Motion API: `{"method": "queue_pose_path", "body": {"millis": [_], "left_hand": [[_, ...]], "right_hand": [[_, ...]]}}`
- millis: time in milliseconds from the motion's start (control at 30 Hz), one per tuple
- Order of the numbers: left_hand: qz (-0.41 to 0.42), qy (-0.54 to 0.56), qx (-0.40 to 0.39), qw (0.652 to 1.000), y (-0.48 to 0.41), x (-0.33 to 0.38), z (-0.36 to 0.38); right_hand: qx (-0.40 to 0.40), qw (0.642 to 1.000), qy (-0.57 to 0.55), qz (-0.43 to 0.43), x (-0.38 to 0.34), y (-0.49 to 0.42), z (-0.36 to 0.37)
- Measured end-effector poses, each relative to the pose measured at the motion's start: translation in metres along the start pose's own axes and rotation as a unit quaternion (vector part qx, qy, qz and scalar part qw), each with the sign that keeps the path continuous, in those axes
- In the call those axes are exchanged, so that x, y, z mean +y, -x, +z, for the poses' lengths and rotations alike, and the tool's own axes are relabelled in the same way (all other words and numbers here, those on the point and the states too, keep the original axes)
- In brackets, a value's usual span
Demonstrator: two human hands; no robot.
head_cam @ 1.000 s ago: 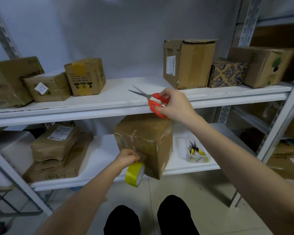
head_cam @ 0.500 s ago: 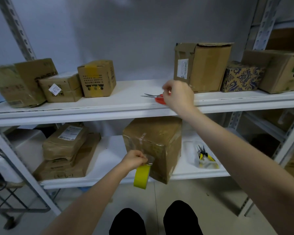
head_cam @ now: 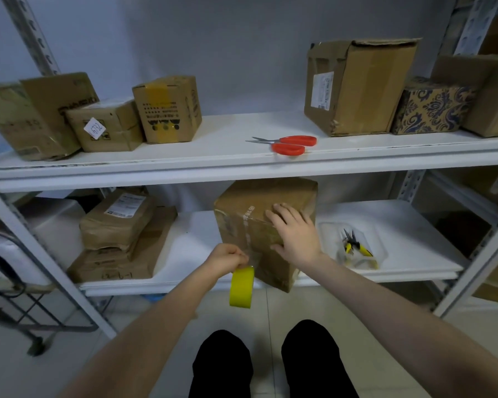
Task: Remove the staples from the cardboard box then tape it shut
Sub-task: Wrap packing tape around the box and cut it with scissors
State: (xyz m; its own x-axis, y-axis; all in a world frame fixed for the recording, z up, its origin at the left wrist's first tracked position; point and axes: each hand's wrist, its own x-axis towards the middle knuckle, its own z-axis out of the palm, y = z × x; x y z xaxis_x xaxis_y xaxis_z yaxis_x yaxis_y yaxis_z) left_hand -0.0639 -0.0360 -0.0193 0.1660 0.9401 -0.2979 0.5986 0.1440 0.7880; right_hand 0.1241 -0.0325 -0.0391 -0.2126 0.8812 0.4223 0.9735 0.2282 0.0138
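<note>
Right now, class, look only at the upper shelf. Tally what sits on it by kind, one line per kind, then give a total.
Plain brown cardboard boxes: 5
Patterned box: 1
Scissors: 1
Total: 7

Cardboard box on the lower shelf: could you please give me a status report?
Left hand grips yellow tape roll. Right hand flat on brown cardboard box, fingers straight. Red-handled scissors on white upper shelf, out of the way.
</note>
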Motion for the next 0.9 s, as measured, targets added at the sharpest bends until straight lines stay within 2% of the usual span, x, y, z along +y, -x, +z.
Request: {"method": "queue_pose_path", "body": {"millis": [233, 400, 467, 533, 600, 667, 767, 900], "left_hand": [[0.018, 0.052, -0.009, 0.998, 0.004, 0.003, -0.008], [0.047, 0.074, -0.017, 0.996, 0.012, 0.013, -0.016], [0.052, 0.085, -0.007, 0.995, 0.014, 0.015, -0.018], [0.062, 0.091, 0.004, 0.994, 0.015, 0.017, -0.02], [0.074, 0.097, 0.011, 0.992, 0.016, 0.018, -0.02], [0.085, 0.105, 0.016, 0.991, 0.019, 0.02, -0.02], [0.103, 0.113, 0.028, 0.988, 0.024, 0.022, -0.02], [0.116, 0.118, 0.033, 0.986, 0.03, 0.019, -0.023]], "right_hand": [[0.007, 0.984, -0.173, -0.047, 0.047, 0.004, 0.002], [-0.012, 0.979, -0.188, -0.084, 0.074, 0.003, -0.009], [0.015, 0.985, -0.156, -0.075, 0.073, 0.001, -0.014], [0.086, 0.985, -0.131, -0.07, 0.058, 0.0, -0.02], [0.139, 0.976, -0.156, -0.063, 0.031, 0.002, -0.029], [0.095, 0.97, -0.222, -0.014, -0.001, 0.004, -0.04], [-0.027, 0.947, -0.314, 0.062, -0.034, 0.0, -0.048], [-0.025, 0.885, -0.456, 0.09, -0.046, 0.001, -0.049]]}}
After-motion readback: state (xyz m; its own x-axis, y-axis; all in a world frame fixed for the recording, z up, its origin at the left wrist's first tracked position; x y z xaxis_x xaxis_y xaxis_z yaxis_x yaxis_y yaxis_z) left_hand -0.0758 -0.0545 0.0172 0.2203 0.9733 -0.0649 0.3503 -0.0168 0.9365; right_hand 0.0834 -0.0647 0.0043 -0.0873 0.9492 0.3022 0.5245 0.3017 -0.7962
